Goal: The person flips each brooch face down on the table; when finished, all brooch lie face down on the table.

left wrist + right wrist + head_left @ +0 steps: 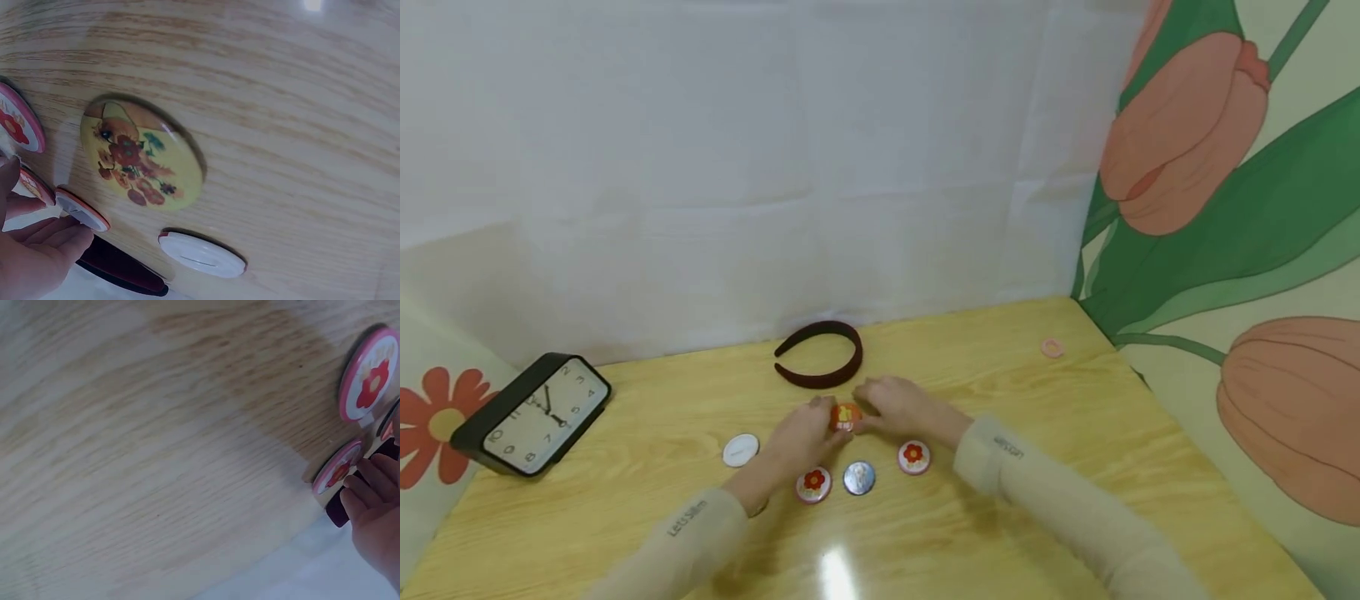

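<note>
Between the two hands is a round orange-red badge (846, 416) with a yellow figure. My left hand (797, 435) grips its left edge with thumb and fingers. On the other side my right hand (901, 408) has thumb and index finger at its right edge. By the left fingertips in the left wrist view lies an orange-rimmed badge (82, 209) with a pale face, hidden in the head view. The right wrist view shows a pink-rimmed flower badge (339, 466) beside the right fingers. A yellow badge (142, 156) with painted flowers lies under the left wrist.
Nearer the front are two red-flower badges, one on the left (813, 483) and one on the right (914, 457), and a blue badge (859, 477). A white badge (741, 450) lies left. Behind are a dark headband (820, 381), a clock (542, 412) and a pink ring (1052, 347).
</note>
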Available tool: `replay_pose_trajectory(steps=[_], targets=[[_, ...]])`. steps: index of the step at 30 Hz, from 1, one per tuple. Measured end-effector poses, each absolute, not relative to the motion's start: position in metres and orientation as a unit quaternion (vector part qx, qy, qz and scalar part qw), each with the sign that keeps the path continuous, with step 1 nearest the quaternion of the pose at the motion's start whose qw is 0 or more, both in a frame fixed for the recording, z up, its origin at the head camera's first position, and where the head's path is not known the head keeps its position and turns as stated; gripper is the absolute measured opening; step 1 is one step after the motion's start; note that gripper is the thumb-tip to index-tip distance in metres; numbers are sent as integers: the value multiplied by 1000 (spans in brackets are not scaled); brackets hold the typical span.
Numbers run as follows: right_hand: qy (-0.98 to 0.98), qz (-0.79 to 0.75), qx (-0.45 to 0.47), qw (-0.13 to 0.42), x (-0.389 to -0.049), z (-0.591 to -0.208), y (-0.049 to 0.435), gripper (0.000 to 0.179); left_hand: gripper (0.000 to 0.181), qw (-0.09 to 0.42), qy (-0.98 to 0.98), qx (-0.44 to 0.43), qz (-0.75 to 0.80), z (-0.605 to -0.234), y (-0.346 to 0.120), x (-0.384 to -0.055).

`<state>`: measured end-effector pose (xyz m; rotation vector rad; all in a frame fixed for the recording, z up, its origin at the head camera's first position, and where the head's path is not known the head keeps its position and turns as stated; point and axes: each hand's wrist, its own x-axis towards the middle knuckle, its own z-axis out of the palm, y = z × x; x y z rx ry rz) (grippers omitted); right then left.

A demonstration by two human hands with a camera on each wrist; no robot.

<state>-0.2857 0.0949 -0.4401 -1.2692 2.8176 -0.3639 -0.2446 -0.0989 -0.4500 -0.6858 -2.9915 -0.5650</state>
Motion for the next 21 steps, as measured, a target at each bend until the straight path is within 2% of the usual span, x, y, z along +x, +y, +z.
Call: replay_pose_trajectory(steps=[4,12,21], targets=[[904,-99,-416,0,-285,-442,93,29,56,21,-959,-219,-179,-452,-99,-243],[902,-83,-423,-18,-286,-443,91,37,30,49,-955,-232,-178,-455,-96,-246],[904,-79,-420,-20,-284,-444,90,43,25,50,-953,-239,-177,-454,-94,-248]])
